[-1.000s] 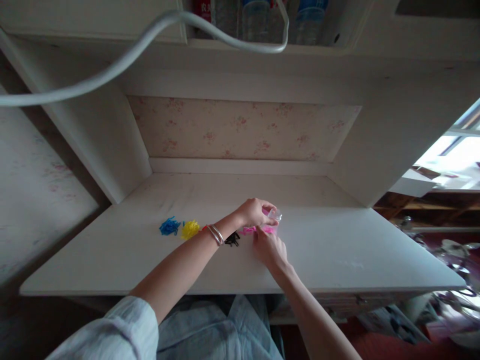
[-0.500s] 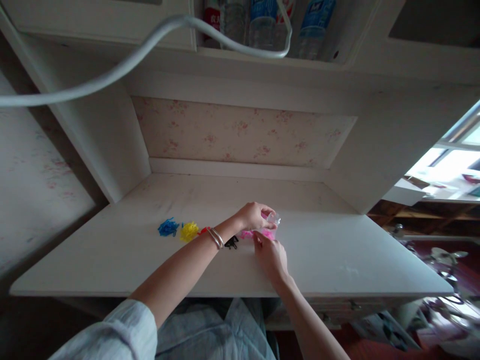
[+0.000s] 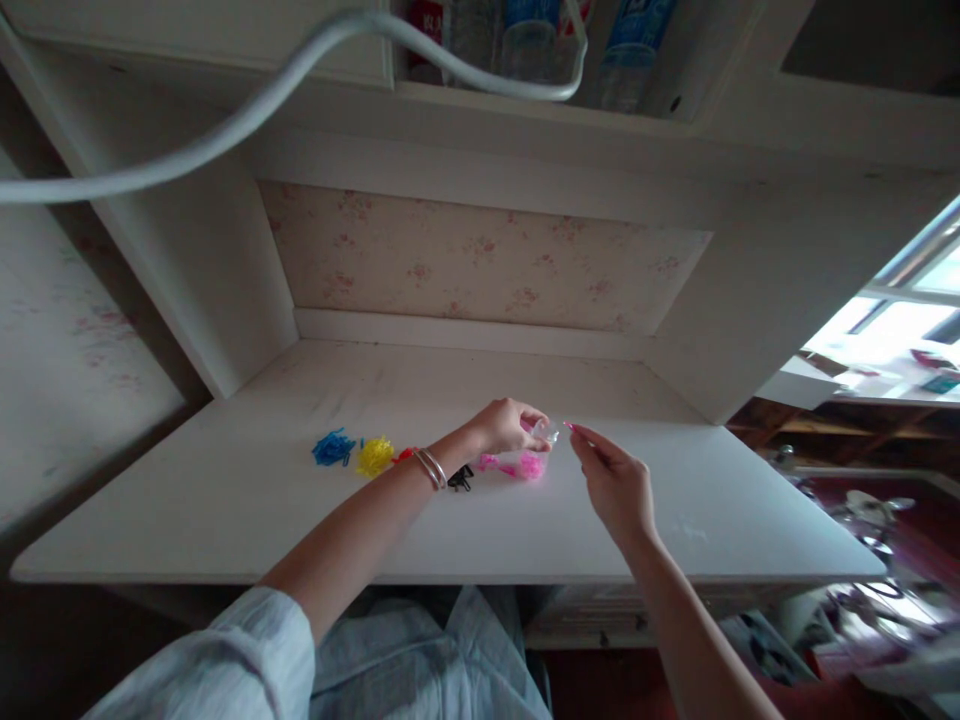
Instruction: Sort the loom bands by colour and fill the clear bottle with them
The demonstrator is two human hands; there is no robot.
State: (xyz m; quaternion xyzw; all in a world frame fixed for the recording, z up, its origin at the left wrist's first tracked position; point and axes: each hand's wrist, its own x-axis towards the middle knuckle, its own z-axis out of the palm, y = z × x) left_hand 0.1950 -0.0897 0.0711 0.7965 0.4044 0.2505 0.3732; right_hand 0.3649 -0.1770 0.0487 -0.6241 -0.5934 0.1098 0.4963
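My left hand (image 3: 511, 427), with bracelets at the wrist, is closed on a small clear plastic bag (image 3: 550, 433). Pink shows under its fingers too. Right of the bag's end, my right hand (image 3: 616, 485) pinches a tiny pink piece (image 3: 570, 427), too small to name. Just below the left hand a pink pile (image 3: 531, 465) of small thin pieces lies on the white tabletop (image 3: 300, 530). Black pieces (image 3: 462, 478) lie beside the left wrist. Further left are a yellow pile (image 3: 375, 456) and a blue pile (image 3: 334, 447). My left forearm partly covers some red pieces (image 3: 405, 454).
Side panels and a papered back wall (image 3: 480, 255) enclose the tabletop. Plastic bottles (image 3: 634, 45) stand in the cabinet above. A white cable (image 3: 247, 115) crosses the upper view. A cluttered area with a metal fixture (image 3: 874, 510) lies to the right.
My right hand has moved right and slightly up from the pink pile, with a pink piece now showing at its fingertips. The left hand stays at the bag.
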